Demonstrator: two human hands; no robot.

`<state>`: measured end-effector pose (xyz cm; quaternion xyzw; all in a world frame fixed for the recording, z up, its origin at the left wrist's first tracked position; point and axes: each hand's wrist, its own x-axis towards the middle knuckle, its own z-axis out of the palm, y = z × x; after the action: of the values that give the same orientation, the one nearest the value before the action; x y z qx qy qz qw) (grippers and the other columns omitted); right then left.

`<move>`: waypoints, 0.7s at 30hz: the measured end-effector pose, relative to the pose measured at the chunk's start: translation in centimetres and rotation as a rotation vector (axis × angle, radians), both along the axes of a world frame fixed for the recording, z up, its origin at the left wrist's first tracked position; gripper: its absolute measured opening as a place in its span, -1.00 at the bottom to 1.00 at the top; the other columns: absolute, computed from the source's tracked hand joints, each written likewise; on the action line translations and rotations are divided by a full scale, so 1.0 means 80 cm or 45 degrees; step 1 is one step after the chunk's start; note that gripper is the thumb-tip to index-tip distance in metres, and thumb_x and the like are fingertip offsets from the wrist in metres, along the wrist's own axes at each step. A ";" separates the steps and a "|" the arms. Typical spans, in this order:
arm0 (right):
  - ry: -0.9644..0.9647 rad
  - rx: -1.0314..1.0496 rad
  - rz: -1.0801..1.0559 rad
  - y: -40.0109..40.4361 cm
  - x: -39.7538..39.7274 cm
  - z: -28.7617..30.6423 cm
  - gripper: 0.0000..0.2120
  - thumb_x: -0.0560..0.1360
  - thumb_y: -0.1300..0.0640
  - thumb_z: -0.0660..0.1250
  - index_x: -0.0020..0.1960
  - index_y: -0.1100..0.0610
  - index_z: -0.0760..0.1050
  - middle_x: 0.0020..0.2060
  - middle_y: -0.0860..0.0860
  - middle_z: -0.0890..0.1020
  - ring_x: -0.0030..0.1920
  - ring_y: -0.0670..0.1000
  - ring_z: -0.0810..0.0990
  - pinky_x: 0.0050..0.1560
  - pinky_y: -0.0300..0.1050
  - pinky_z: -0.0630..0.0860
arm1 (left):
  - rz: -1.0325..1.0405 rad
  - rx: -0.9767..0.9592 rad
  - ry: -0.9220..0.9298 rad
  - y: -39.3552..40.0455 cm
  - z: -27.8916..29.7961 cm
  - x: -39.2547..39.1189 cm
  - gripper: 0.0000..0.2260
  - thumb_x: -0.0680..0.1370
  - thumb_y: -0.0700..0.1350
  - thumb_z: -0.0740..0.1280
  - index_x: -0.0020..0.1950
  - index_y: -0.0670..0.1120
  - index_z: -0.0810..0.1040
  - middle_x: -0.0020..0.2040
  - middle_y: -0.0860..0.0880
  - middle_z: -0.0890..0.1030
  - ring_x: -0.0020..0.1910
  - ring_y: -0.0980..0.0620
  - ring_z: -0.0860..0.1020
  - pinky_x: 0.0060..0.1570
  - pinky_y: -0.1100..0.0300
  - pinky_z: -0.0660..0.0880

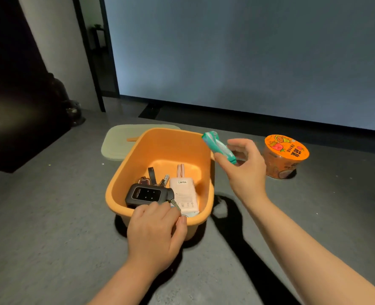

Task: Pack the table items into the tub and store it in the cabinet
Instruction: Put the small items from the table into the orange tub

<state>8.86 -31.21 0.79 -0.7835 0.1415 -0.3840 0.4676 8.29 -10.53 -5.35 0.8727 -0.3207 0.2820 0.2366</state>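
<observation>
An orange tub (136,164) stands on the grey table (50,216). Inside lie a black device (146,194), a bunch of keys (158,179) and a pale pink power bank (184,194). My left hand (155,234) rests on the tub's near rim, fingertips pinching a metal key (175,204) just inside. To the right of the tub, above its rim, my right hand (243,170) holds up a teal and white packet (217,145). An orange instant-noodle cup (284,156) stands further right on the table.
A pale green lid (118,144) lies flat behind the tub on the left. A large grey screen or wall (248,51) rises past the table's far edge. Dark furniture (17,106) fills the left side, beside a dark doorway.
</observation>
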 end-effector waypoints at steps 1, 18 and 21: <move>0.072 -0.071 0.130 0.015 0.005 0.005 -0.65 0.34 0.07 0.53 0.08 0.00 0.52 -0.05 -0.20 0.60 0.00 -0.27 0.56 -0.13 -0.49 0.45 | -0.007 0.004 0.010 0.001 0.001 0.000 -0.72 0.54 0.02 0.14 -0.33 0.00 0.48 -0.39 0.10 0.44 -0.38 0.07 0.37 -0.27 0.18 0.16; 0.526 -0.415 0.523 0.052 0.004 -0.029 -0.70 0.33 0.00 0.51 0.05 -0.08 0.59 -0.01 -0.25 0.60 0.07 -0.23 0.49 0.14 -0.27 0.39 | -0.049 0.062 0.114 0.007 0.008 -0.004 -0.76 0.51 0.04 0.16 -0.29 0.01 0.50 -0.35 0.11 0.49 -0.36 0.11 0.39 -0.26 0.22 0.18; 0.316 -0.290 0.313 0.017 -0.002 -0.030 -0.74 0.36 0.05 0.50 0.03 -0.07 0.58 -0.04 -0.26 0.58 0.02 -0.29 0.47 0.05 -0.42 0.35 | -0.049 0.140 0.214 0.006 0.016 -0.006 -0.72 0.49 0.09 0.14 -0.30 0.04 0.54 -0.34 0.13 0.55 -0.37 0.14 0.43 -0.31 0.20 0.25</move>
<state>8.66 -29.81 -1.63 -0.8840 0.0570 -0.2380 0.3982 7.85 -10.04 -4.08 0.8986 -0.3313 0.1852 0.2199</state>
